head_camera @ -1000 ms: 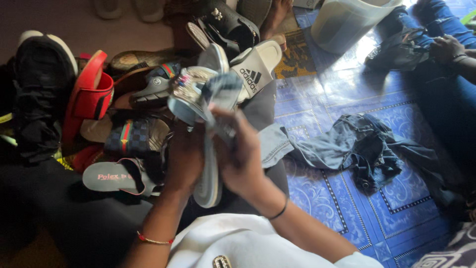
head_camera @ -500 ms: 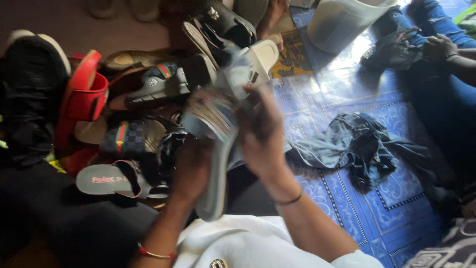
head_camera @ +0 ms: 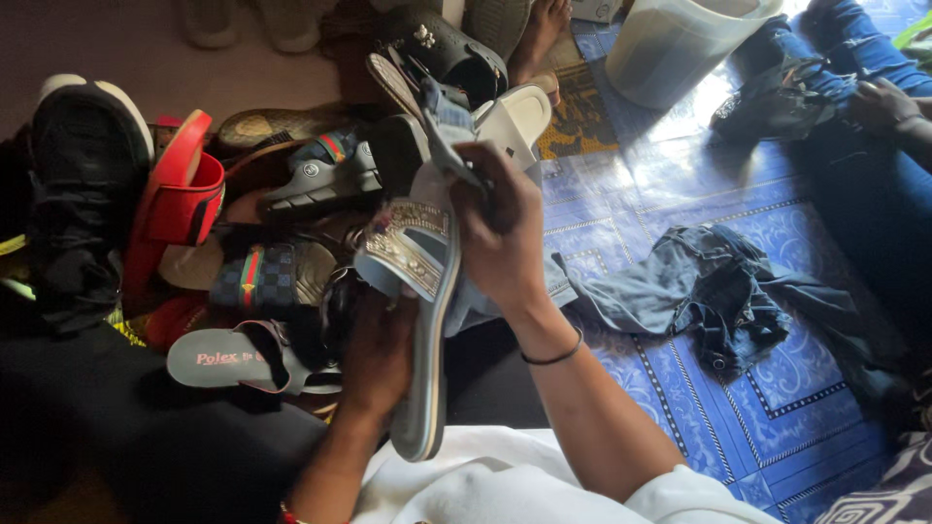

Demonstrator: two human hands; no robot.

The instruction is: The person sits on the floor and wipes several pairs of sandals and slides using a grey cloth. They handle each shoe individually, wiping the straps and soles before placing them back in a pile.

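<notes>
Your left hand (head_camera: 377, 351) grips the grey slipper (head_camera: 424, 320) from beneath, fingers wrapped round its sole, holding it on edge above the heap of shoes (head_camera: 243, 233). Your right hand (head_camera: 505, 233) is closed on a grey cloth (head_camera: 449, 126), pressing it to the slipper's upper end; whether the thumb pinches it is hard to see. A crumpled denim garment (head_camera: 718, 291) lies well apart on the blue patterned floor (head_camera: 738, 427).

Dim left, glare upper right, soft focus
</notes>
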